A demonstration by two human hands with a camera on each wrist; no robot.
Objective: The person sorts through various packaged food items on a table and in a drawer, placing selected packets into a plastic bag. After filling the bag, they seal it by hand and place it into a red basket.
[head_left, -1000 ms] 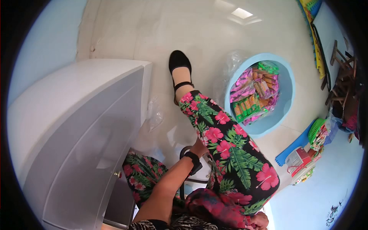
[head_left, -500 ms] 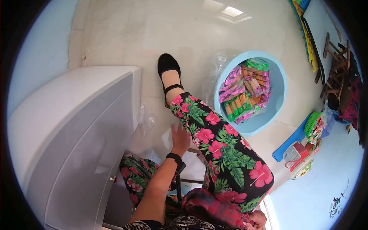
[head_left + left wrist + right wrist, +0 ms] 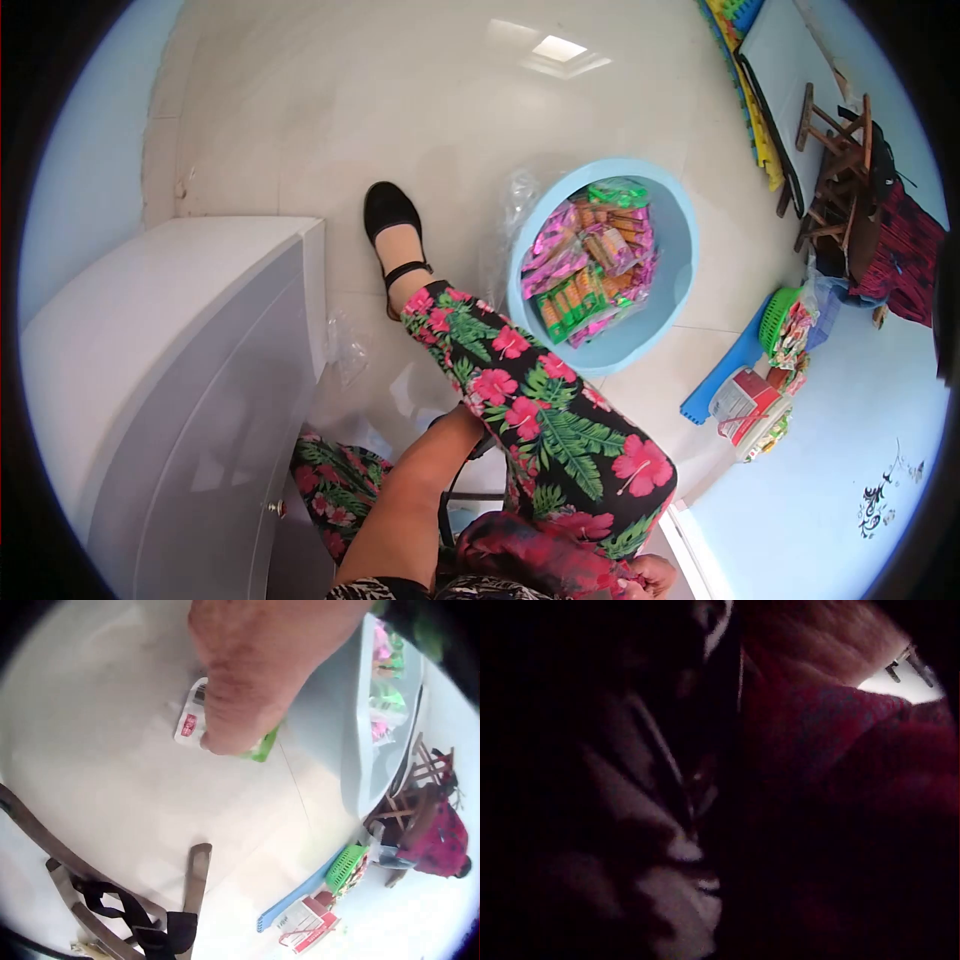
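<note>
In the left wrist view, my left hand (image 3: 251,686) reaches down over the floor and grips a small white and green packet (image 3: 191,718), covering its middle. The head view has that hand hidden behind the flowered trouser leg (image 3: 530,400), with only the forearm showing. At the lower right, my right hand (image 3: 655,574) rests loosely curled by the knee, beside a red sleeve (image 3: 535,550). The right wrist view is mostly dark, with skin and red cloth (image 3: 832,735) visible.
A blue basin (image 3: 683,265) holds pink and green packets, right of the black shoe (image 3: 390,207). A grey and white cabinet (image 3: 200,400) stands left. Clear plastic (image 3: 347,345) lies near it. A green basket (image 3: 778,318), a red and white box (image 3: 745,405) and wooden stools (image 3: 835,150) are right.
My left hand, visible with fingers spread half a second ago, has moved under the trouser leg. The head view has shifted, so the basin and shoe appear further left and lower.
</note>
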